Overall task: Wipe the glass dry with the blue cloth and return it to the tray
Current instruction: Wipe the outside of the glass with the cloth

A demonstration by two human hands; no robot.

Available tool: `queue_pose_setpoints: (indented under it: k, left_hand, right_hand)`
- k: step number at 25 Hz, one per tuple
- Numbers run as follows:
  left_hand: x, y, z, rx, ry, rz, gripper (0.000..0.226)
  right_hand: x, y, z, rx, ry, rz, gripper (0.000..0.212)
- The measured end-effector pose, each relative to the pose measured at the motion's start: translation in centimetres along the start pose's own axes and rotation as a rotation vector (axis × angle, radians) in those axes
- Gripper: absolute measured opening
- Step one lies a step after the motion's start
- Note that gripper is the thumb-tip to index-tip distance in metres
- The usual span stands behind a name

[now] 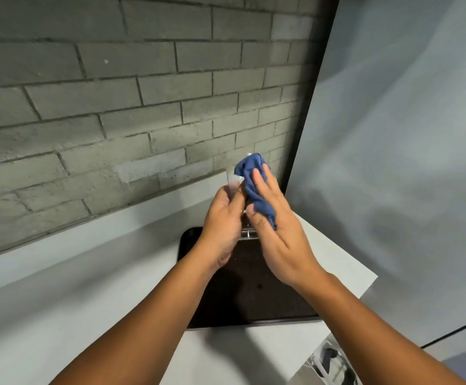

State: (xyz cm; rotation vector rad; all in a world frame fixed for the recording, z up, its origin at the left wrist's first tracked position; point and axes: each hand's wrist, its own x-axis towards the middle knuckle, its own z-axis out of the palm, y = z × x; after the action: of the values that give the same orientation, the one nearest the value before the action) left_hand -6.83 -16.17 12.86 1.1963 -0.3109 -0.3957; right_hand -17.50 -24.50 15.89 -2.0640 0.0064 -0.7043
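Grey brick wall [115, 93]: fills the left and centre background, mortar lines running at a slant. White counter [73, 273]: abuts the foot of the wall and extends toward the camera. Dark tray [254, 301]: flat, rounded corners, lying on the counter below the hands, its surface bare where visible. Left hand [222, 226]: raised above the tray's far end, fingers curled around the lower body of the glass [233, 173], gripping it. Glass: clear, held upright off the tray, its upper part showing pale against the brickwork, its thick base visible between the two hands; the rim is hard to make out. Blue cloth [254, 187]: bunched, pressed against the right side of the glass and reaching up to its top. Right hand [277, 234]: closed on the cloth, thumb under the fabric, fingers laid flat over it, touching the left hand's fingers at the glass. Pale wall panel [393, 134]: smooth, occupies the right side beyond a dark vertical edge.
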Motion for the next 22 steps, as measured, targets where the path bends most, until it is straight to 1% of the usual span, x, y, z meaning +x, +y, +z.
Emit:
queue_pose_setpoints:
  k: [2,3,4,5,7,8,9,11,12,14,15,16,17,18,19,20,21,22]
  left_hand:
    - [-0.4,0.1,0.3,0.037,0.001,-0.009,0.091]
    - [-0.6,0.1,0.3,0.049,-0.001,-0.009,0.097]
    - [-0.7,0.0,0.3,0.055,0.005,-0.004,0.095]
    - [-0.8,-0.1,0.2,0.057,0.021,-0.001,0.085]
    - [-1.0,-0.4,0.0,0.032,0.019,-0.015,0.059]
    - [-1.1,-0.4,0.0,0.012,0.010,-0.025,0.050]
    - [-1.1,-0.4,0.1,-0.010,0.011,-0.037,0.047]
    - [-1.2,0.0,0.3,-0.055,0.022,-0.068,0.055]
    - [-1.2,0.3,0.3,-0.064,0.047,-0.073,0.057]
    - [-1.2,0.6,0.1,-0.064,0.084,-0.063,0.057]
    - [-1.4,0.7,0.0,-0.058,0.059,-0.062,0.058]
    - [-1.5,0.8,-0.1,-0.054,0.018,-0.064,0.060]
    - [-1.8,0.8,0.0,-0.049,-0.019,-0.074,0.068]
    - [-2.0,0.9,0.1,-0.040,-0.032,-0.091,0.082]
    - [-2.0,0.8,0.2,-0.022,-0.013,-0.106,0.101]
    - [-1.9,0.7,0.1,0.002,0.020,-0.105,0.117]
    - [-1.8,0.6,-0.1,0.023,0.042,-0.090,0.127]
    - [-1.6,0.6,-0.3,0.034,0.038,-0.083,0.132]
  right_hand:
    - [0.7,0.0,-0.6,0.114,0.059,0.136,0.062]
    - [0.8,0.0,-0.6,0.159,0.091,0.199,0.061]
    - [0.5,-0.3,-0.3,0.164,0.103,0.191,0.060]
    - [-0.1,-0.5,0.1,0.119,0.085,0.139,0.060]
    - [-0.6,0.0,0.7,0.055,0.044,0.026,0.058]
    - [-0.2,0.2,0.6,0.091,0.053,0.036,0.057]
    - [0.3,0.2,0.3,0.164,0.088,0.092,0.056]
    - [0.8,-0.3,0.1,0.271,0.125,0.205,0.056]
    - [0.5,-0.6,0.4,0.239,0.123,0.170,0.057]
    - [-0.6,-0.6,1.0,0.084,0.062,0.050,0.057]
    - [-0.5,-0.2,1.0,0.093,0.055,0.045,0.055]
    - [-0.1,0.1,0.7,0.165,0.065,0.087,0.053]
    - [0.4,0.0,0.3,0.266,0.094,0.147,0.052]
    - [1.0,0.0,0.0,0.377,0.102,0.227,0.052]
    - [1.0,0.2,0.0,0.465,0.112,0.291,0.051]
    - [0.6,-0.2,0.1,0.477,0.114,0.299,0.053]
    - [-0.1,-0.7,0.4,0.467,0.102,0.300,0.056]
    - [-0.6,-1.1,0.5,0.432,0.094,0.288,0.058]
